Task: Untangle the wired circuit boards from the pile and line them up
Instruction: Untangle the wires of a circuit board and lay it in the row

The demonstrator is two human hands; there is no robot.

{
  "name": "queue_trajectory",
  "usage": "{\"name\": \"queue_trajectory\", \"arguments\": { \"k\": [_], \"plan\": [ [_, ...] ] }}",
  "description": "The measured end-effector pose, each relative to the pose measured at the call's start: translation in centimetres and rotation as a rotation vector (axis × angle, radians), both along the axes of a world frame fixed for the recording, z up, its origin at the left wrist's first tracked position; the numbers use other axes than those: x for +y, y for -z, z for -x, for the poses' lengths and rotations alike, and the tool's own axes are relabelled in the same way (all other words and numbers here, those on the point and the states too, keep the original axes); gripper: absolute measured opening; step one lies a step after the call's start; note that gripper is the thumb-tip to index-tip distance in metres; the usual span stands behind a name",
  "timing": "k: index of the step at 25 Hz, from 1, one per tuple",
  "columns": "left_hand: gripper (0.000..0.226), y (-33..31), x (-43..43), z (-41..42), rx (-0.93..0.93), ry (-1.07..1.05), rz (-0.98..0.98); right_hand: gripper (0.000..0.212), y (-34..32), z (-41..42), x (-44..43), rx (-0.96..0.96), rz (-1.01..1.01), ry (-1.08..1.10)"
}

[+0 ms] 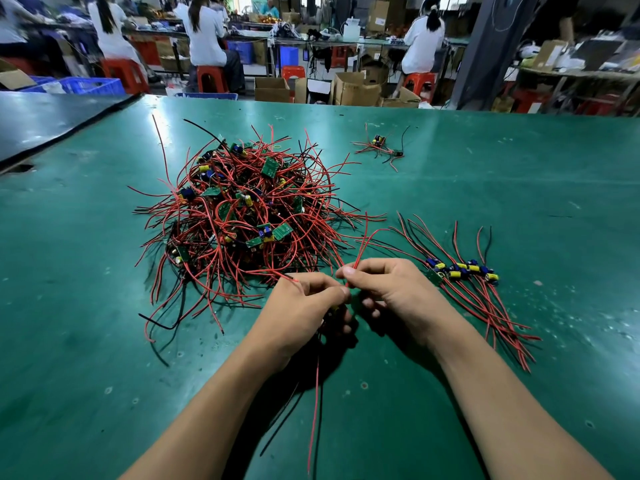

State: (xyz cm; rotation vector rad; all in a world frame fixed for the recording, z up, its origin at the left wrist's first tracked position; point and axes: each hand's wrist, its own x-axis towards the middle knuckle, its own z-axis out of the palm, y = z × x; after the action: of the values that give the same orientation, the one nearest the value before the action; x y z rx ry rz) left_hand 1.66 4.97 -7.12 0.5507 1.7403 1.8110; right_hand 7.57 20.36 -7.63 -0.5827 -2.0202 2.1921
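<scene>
A big tangled pile (242, 216) of small green circuit boards with red and black wires lies on the green table, ahead and to the left. My left hand (304, 306) grips one wired board just in front of the pile; the board is mostly hidden under my fingers, and its red wire (315, 403) and a black one trail toward me. My right hand (391, 289) pinches that board's red wires, which run up toward the pile. To the right, several boards (460, 270) lie side by side in a row with their wires fanned out.
A small separate clump of wired boards (381, 147) lies at the far middle of the green table mat (104, 375). A dark sheet (45, 123) covers the far left corner. Beyond the table, people sit on red stools among cardboard boxes and blue crates.
</scene>
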Motion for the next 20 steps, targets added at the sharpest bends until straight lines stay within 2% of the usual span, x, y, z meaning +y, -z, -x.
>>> {"name": "queue_trajectory", "arguments": {
  "k": [6, 11, 15, 20],
  "plan": [
    [0.014, 0.1, -0.1, 0.1, 0.006, 0.048, 0.041, 0.019, 0.4, 0.6, 0.9, 0.078, -0.159, 0.239],
    [0.014, -0.1, -0.2, 0.2, -0.006, 0.063, 0.032, 0.018, 0.9, 1.2, 1.2, 0.100, -0.285, 0.329],
    [0.014, -0.3, -0.4, 0.0, 0.016, 0.087, 0.052, 0.014, 1.1, 1.4, 1.6, 0.092, -0.242, 0.331],
    [0.015, -0.5, -0.3, 0.0, 0.029, 0.083, 0.062, 0.020, 0.9, 1.5, 1.9, 0.083, -0.153, 0.280]
  ]
}}
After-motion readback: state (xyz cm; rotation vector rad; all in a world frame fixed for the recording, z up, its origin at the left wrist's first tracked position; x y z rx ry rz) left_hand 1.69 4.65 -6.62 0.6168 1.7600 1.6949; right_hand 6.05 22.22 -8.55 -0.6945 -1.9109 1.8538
